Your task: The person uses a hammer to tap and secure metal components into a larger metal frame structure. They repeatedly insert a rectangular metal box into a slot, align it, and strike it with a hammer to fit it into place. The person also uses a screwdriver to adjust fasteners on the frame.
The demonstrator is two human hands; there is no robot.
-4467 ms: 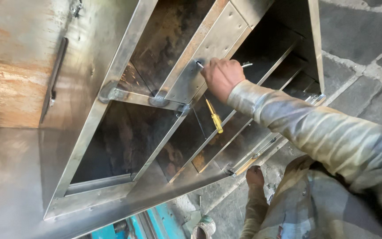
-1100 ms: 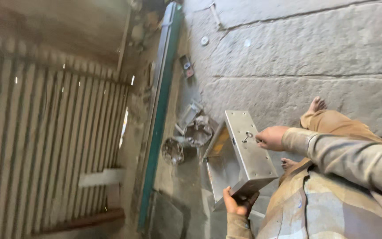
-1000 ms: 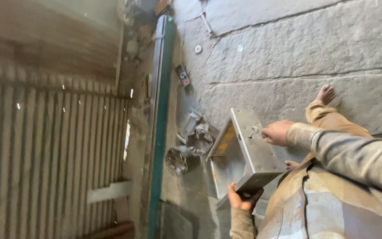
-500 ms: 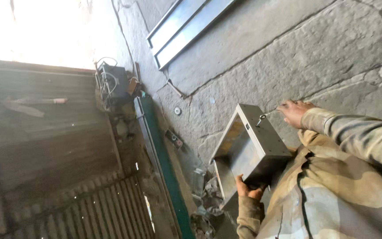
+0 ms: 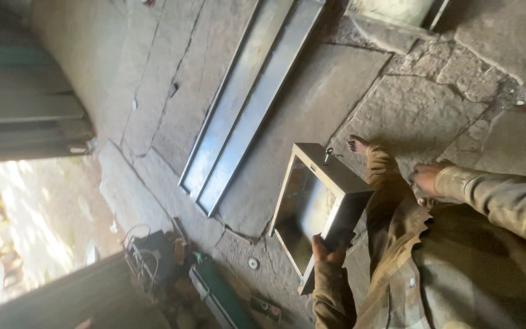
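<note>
You are carrying an open-fronted rectangular box of dull grey sheet metal (image 5: 321, 204), its walls flat and smooth, its corners folded square, and its inside in shadow with a faint sheen on the back panel. A small metal latch (image 5: 330, 154) sticks up from the box's top face near the far edge. Your left hand (image 5: 326, 253) is curled around the near lower corner of the box, fingers wrapped over the rim and thumb pressed against the outer wall, so the box hangs tilted in front of your body with its open side facing left. Your right hand (image 5: 426, 178) is off the box, well to the right of it, loosely closed with nothing in it, the long khaki sleeve trailing behind. A bare foot (image 5: 358, 144) shows just beyond the box's upper right corner.

Below lies a floor of rough, cracked stone slabs (image 5: 299, 109) with dusty joints. Two long, flat, shiny metal channels (image 5: 245, 103) lie side by side on it, up and left of the box and well apart from it. Near the bottom left sit a dark machine with tangled wires (image 5: 150, 256) and a green metal beam (image 5: 220, 295). The stone between the box and the channels is bare.
</note>
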